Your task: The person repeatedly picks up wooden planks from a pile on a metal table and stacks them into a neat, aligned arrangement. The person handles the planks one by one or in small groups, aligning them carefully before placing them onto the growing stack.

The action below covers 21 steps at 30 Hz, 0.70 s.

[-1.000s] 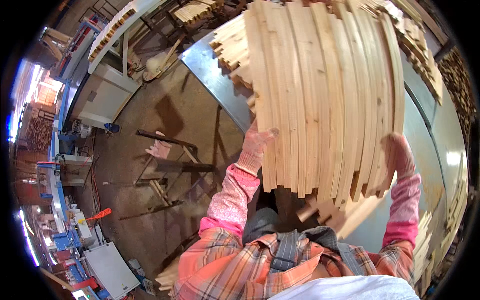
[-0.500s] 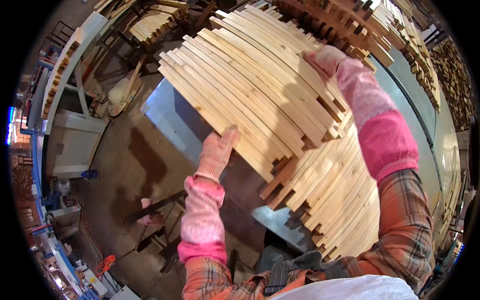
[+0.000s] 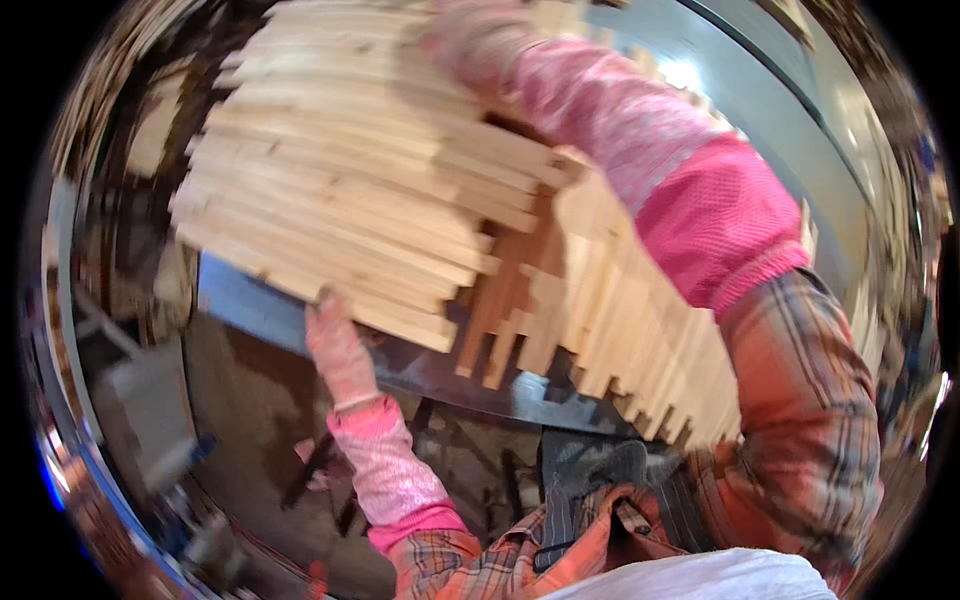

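Observation:
A wide layer of pale wooden strips (image 3: 330, 190), lying side by side with uneven ends, spans the space between my hands. My left hand (image 3: 338, 345), in a pinkish glove, is closed on the near edge of this layer, its thumb on top and the other fingers hidden beneath. At the far side my right hand (image 3: 480, 45) is pressed against the strips; its fingers are blurred and partly out of sight. A second spread of wooden strips (image 3: 640, 340) lies to the right, on a grey-blue metal table (image 3: 250, 305). Some darker strips show between the two.
Beyond my right arm extends a shiny metal surface (image 3: 740, 70). Machine parts and a pale panel (image 3: 150, 400) stand at the left. More wood is stacked along the far left and right rims. Below the table's near edge are dark frame pieces on the floor.
The layer of strips has swung round and lies further left in view, both hands moving with it. The whole view has also turned. More of the right-hand strips and darker pieces now shows.

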{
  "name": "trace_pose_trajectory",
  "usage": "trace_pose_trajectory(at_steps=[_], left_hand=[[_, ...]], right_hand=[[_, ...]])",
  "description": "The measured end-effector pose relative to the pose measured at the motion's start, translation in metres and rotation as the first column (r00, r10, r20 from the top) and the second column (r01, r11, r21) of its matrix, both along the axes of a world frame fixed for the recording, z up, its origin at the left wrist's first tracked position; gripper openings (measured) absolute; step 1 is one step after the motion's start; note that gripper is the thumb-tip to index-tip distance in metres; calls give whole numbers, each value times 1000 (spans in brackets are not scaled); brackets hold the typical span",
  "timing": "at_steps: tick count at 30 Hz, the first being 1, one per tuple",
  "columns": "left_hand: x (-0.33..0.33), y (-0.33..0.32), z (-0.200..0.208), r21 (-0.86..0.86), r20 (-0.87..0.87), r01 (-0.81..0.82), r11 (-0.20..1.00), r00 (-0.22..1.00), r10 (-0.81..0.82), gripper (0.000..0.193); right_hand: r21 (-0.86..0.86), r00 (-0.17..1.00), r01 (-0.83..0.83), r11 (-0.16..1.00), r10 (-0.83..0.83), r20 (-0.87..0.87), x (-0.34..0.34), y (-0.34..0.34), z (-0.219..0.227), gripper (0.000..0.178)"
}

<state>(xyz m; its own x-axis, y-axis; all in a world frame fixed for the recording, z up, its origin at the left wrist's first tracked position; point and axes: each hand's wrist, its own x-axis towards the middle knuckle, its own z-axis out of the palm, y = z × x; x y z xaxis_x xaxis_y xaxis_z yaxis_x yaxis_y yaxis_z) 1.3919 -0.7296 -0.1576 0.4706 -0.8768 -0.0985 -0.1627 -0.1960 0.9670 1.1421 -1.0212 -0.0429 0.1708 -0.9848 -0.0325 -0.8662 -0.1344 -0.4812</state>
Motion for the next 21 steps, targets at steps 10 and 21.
trace_pose_trajectory(at_steps=[10,21], left_hand=[[-204,81,132,-73,215,125,989,971,-106,67],[-605,197,147,29,-296,870,492,478,-827,50]], right_hand=[[124,902,220,968,-250,352,-310,323,-9,63],[-23,-143,990,-142,-955,-260,-832,718,-37,53]])
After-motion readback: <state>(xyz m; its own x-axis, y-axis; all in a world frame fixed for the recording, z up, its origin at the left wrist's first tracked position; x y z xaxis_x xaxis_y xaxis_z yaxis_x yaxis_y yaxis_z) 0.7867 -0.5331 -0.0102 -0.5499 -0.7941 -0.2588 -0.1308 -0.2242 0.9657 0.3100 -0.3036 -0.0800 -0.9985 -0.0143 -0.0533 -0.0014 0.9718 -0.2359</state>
